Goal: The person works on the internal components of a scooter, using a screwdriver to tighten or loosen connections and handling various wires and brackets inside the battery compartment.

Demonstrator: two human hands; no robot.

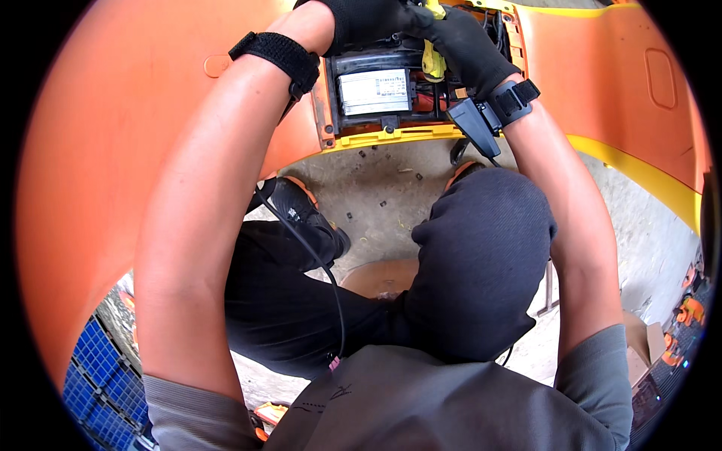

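At the top edge, both gloved hands work over an open compartment in an orange and yellow panelled body (105, 113). My right hand (470, 49) has its fingers curled over a yellow piece (433, 62), seemingly gripping it. My left hand (368, 21) is closed beside it, partly cut off by the frame edge; what it holds is unclear. Below them lies a silver rectangular unit (374, 90) with a label, among black cables and housings, inside a yellow-edged opening (387, 135). Both wrists wear black straps; the right one carries a black device (475, 120).
My knees and shoes are beneath the body. Small dark bits lie on the concrete floor (368, 188), with a brown round surface (380, 274) between my legs. Blue plastic grating (101, 376) is at lower left; cardboard (639, 346) and small orange items (688, 308) are at right.
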